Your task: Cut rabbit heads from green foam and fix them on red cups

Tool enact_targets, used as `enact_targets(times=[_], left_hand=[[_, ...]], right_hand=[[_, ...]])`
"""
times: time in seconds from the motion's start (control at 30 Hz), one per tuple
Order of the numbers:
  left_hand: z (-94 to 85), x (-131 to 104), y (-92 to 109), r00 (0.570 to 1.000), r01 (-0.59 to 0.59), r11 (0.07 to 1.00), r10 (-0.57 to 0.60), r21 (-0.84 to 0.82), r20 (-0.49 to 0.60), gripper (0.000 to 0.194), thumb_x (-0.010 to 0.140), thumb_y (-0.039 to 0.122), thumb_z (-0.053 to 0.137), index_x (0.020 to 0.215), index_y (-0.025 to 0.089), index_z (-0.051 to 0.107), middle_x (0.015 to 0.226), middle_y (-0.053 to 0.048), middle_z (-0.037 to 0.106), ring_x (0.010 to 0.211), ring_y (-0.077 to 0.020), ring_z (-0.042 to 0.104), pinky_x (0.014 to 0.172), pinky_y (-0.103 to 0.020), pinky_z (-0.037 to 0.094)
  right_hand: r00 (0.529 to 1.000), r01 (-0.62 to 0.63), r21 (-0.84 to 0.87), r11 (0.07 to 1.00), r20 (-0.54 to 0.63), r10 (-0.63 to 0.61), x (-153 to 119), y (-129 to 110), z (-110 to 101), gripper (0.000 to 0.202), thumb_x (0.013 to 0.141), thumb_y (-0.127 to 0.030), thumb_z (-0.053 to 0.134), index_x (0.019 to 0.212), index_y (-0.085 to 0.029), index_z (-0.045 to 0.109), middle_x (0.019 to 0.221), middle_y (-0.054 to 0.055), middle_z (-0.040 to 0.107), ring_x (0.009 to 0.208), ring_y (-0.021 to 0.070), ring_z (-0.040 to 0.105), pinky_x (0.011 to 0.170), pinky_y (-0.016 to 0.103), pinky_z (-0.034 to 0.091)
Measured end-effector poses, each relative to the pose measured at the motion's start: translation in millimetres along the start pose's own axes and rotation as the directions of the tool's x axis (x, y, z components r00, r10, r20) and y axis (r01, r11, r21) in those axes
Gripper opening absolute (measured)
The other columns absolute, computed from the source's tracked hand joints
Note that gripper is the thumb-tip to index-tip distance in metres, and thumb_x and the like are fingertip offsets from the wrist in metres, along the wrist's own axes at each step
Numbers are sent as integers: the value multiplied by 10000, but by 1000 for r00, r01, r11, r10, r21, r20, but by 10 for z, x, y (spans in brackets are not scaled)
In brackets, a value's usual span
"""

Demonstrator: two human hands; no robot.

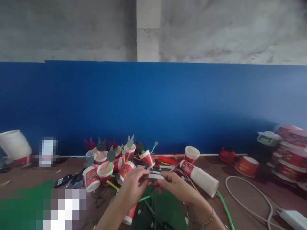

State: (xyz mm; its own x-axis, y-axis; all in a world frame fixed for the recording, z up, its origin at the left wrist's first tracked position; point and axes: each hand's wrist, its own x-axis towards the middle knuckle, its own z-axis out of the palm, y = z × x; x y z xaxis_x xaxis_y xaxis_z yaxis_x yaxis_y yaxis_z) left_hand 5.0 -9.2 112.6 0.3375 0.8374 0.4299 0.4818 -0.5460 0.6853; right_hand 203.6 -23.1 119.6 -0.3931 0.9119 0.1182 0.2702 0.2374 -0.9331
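Both hands meet over a dark green mat (168,207) at the near middle. My left hand (137,182) is closed on the left side of a thin white ring-shaped piece (154,176), which looks like a roll of tape. My right hand (170,183) grips the same piece from the right. Beneath the hands lie scissors (150,209), partly hidden, and a red paper cup (130,214) close to my left wrist. Small white scraps are scattered on the mat.
Red-and-white cups (91,179) with animal-head cutouts crowd the left middle. A nested cup stack (201,179) lies right of my hands. Further right are a white cable (249,179), a red bowl (247,166) and stacked red tubs (291,166). A blue partition (153,105) stands behind.
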Motion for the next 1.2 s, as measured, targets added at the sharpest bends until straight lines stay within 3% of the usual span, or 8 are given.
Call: enact_targets(times=[0.2, 0.37, 0.5, 0.63, 0.77, 0.93, 1.1, 1.2], left_hand=[[-7, 19, -100, 992, 122, 987, -120, -102, 23, 283, 809, 303, 574, 1074, 217, 623, 1037, -54, 669, 799, -179, 625, 656, -251, 491], [9, 18, -104, 1000, 22, 999, -22, -39, -3, 163, 809, 216, 571, 940, 220, 668, 954, -42, 690, 843, -192, 630, 778, -296, 488], [51, 7, -96, 998, -62, 998, 62, 1, -34, 195, 798, 144, 559, 932, 230, 672, 976, -43, 684, 906, -199, 626, 815, -314, 490], [81, -9, -105, 998, -55, 998, 54, -26, -42, 248, 788, 127, 558, 995, 227, 649, 968, -40, 687, 822, -176, 644, 761, -300, 523], [81, -22, -100, 996, -70, 997, 67, -43, -63, 223, 805, 158, 562, 997, 229, 652, 1062, -49, 678, 930, -187, 641, 817, -311, 529], [89, -18, -118, 978, -184, 982, 188, 51, -95, 174, 850, 201, 546, 970, 218, 670, 1048, -69, 695, 987, -205, 640, 865, -343, 522], [100, -26, -135, 923, -351, 916, 373, 196, -90, 185, 886, 178, 495, 987, 203, 647, 1003, -73, 702, 945, -190, 653, 841, -319, 527], [98, -42, -110, 919, -365, 891, 391, 272, -47, 195, 892, 163, 466, 998, 196, 626, 984, -76, 693, 924, -200, 648, 811, -330, 529]], right_hand=[[996, 9, 117, 993, 88, -19, -2, -2, -54, 313, 785, -454, 614, 822, -157, 707, 782, 35, 685, 765, 167, 597, 718, 273, 448], [979, -98, 64, 993, 183, 85, -23, 0, -73, 258, 746, -376, 665, 863, -150, 705, 828, 51, 706, 832, 198, 625, 769, 297, 456], [968, -124, 58, 991, 225, 108, -6, 9, -19, 298, 809, -414, 591, 897, -140, 670, 651, 19, 673, 722, 180, 638, 736, 302, 460], [974, -127, 86, 988, 198, 108, 27, 51, 21, 325, 847, -433, 535, 894, -136, 656, 599, 3, 643, 655, 160, 617, 685, 287, 442], [985, -99, 50, 994, 146, 91, 47, 87, 19, 294, 848, -413, 539, 886, -147, 658, 625, 5, 646, 664, 155, 594, 674, 278, 423], [987, -92, 8, 996, 133, 90, 47, 75, 22, 249, 857, -376, 525, 872, -161, 648, 620, -6, 627, 606, 130, 539, 600, 247, 388], [993, -69, -111, 991, 90, 79, 30, 76, 40, 299, 869, -330, 493, 631, -160, 556, 604, -24, 555, 553, 90, 428, 535, 217, 325], [995, -59, -154, 986, 66, 70, 29, 100, 52, 287, 866, -297, 480, 616, -163, 523, 585, -37, 510, 539, 85, 401, 511, 213, 300]])
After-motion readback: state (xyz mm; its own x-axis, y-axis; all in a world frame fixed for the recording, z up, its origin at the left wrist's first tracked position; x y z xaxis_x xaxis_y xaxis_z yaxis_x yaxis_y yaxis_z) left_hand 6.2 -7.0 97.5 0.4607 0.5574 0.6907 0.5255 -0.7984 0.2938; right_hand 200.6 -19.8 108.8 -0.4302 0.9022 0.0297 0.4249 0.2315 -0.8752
